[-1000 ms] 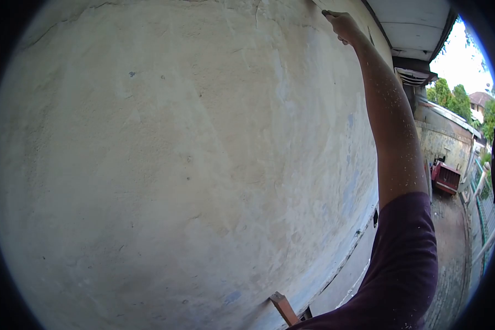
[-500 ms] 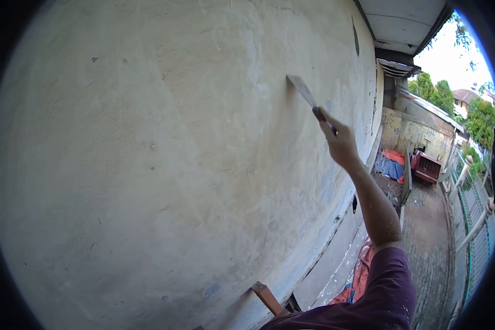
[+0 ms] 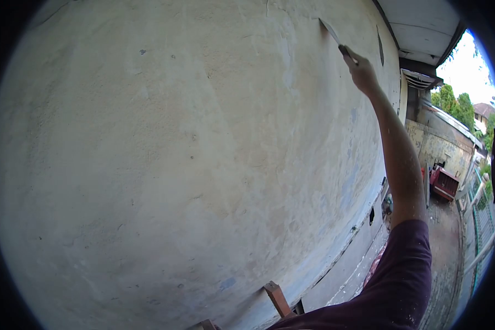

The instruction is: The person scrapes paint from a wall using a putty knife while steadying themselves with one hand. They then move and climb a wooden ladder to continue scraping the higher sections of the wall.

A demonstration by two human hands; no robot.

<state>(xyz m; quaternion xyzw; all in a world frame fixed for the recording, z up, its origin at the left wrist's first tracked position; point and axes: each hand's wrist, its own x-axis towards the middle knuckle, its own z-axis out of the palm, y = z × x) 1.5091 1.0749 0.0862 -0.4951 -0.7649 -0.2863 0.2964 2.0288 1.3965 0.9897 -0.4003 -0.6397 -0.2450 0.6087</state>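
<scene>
My right hand is wrapped round the handle of a putty knife, arm stretched far up and away. The knife's flat metal blade meets the upper part of a pale, patchy plaster wall, or is very close to it. Worn patches, small pits and bluish-white streaks mark the wall around the blade. A purple sleeve covers my upper arm, and pale specks dot the forearm. My left hand is out of view.
Ends of wooden pieces jut up against the wall's foot. Overhead at the right is a roof eave. Far below stand a dark red crate-like object and a metal fence along a paved strip.
My right hand has carried the putty knife upward along the wall, and the arm is straighter. The view has shifted, so the wall's features sit further right.
</scene>
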